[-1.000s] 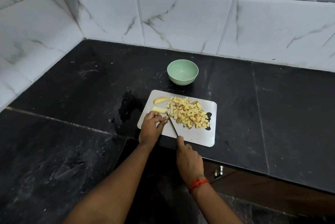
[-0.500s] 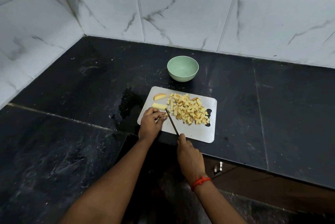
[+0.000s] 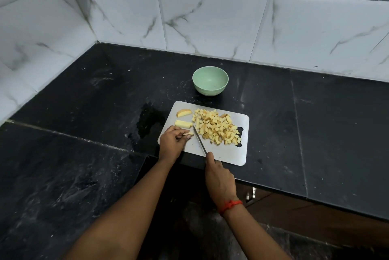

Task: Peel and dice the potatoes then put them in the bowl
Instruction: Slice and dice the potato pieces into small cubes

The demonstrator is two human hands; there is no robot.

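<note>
Most of the dicing looks done: a heap of diced potato point(image 3: 216, 129) covers the middle and right of the grey cutting board point(image 3: 223, 155), while a potato stick point(image 3: 183, 123) and a potato wedge point(image 3: 184, 112) lie uncut at its left end. The left hand point(image 3: 171, 142) pinches a small potato piece point(image 3: 188, 134) against the board with curled fingertips. Just beside it the right hand point(image 3: 219, 177) is wrapped round the handle of a knife point(image 3: 200, 140), forefinger laid along the spine and blade angled toward the piece. The pale green bowl point(image 3: 210, 90) stands just beyond the board and holds nothing, so the transfer is all still to do (the cubes show brownish edges, whether skin or not I cannot tell). Everything sits on a black stone counter point(image 3: 84, 112) with a wet patch point(image 3: 149, 118) left of the board, in a corner of white marble-veined wall tiles point(image 3: 210, 21).
</note>
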